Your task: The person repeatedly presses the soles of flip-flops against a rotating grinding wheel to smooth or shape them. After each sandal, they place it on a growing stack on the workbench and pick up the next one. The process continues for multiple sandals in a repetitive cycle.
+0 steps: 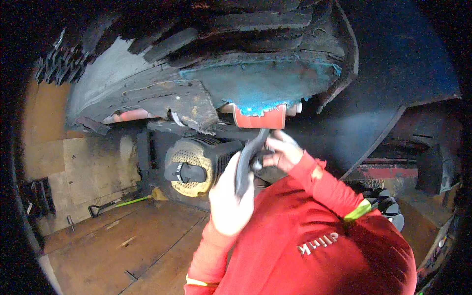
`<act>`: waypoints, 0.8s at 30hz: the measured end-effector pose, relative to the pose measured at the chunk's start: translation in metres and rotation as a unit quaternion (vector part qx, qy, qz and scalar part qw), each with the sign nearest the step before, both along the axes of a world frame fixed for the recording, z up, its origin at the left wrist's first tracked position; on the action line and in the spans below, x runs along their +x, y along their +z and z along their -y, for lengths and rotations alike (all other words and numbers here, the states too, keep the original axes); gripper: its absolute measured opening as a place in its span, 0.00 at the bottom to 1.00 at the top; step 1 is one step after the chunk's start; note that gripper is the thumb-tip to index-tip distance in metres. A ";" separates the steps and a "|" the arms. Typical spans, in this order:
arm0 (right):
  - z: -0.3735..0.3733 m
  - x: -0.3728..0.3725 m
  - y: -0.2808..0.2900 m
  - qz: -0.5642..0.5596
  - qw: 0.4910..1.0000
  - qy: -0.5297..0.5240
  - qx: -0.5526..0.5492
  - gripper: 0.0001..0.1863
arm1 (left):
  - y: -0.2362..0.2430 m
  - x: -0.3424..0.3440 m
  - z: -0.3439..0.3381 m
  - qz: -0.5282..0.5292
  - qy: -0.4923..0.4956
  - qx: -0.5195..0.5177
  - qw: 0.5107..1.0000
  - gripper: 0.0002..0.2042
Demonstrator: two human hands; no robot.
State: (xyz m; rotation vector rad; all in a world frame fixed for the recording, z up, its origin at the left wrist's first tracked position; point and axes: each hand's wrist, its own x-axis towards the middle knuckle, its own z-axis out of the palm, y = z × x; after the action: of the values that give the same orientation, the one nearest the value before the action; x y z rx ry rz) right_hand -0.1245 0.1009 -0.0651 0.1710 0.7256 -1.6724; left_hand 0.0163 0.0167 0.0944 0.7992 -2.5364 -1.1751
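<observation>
My left hand (230,204) is wrapped round the lower end of a long, dark, slightly curved piece (248,160) that looks like a shoe sole seen edge-on. The piece stands upright and tilts to the right. Its upper end meets, or comes very close to, the lower edge of a red-orange abrasive belt (260,118). On the right side of the piece, my right hand (286,151) is slightly blurred, with bent fingers closed against it. A small grey rounded bit shows between piece and fingers; I cannot make out what it is.
Above the belt hangs a dusty dark hood with a frayed blue cloth (270,81). A motor with a yellow perforated cover (189,167) sits behind my left hand. A green-handled tool (120,204) lies by the wooden wall. Dark round-ended objects (388,205) are stacked at the right.
</observation>
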 end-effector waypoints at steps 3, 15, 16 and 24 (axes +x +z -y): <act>-0.003 0.001 -0.015 -0.002 0.995 0.008 -0.095 0.27 | -0.015 0.018 0.002 -0.033 0.000 -0.042 0.999 0.25; -0.016 0.044 -0.029 -0.336 0.939 0.062 -0.029 0.64 | -0.141 0.108 0.007 0.047 0.029 0.232 0.971 0.32; -0.015 0.043 -0.031 -0.337 0.939 0.062 -0.023 0.63 | -0.147 0.086 0.018 -0.001 0.019 0.257 0.966 0.35; -0.013 0.038 -0.024 -0.285 0.951 0.065 -0.101 0.63 | -0.137 -0.018 0.053 -0.053 -0.121 0.431 0.893 0.36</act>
State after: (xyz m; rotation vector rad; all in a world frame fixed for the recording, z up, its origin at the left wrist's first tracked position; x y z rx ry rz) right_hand -0.0870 0.1138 -0.0888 -0.5166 0.9601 -1.6656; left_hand -0.0016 -0.0368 -0.0430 0.5328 -1.9904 -2.4131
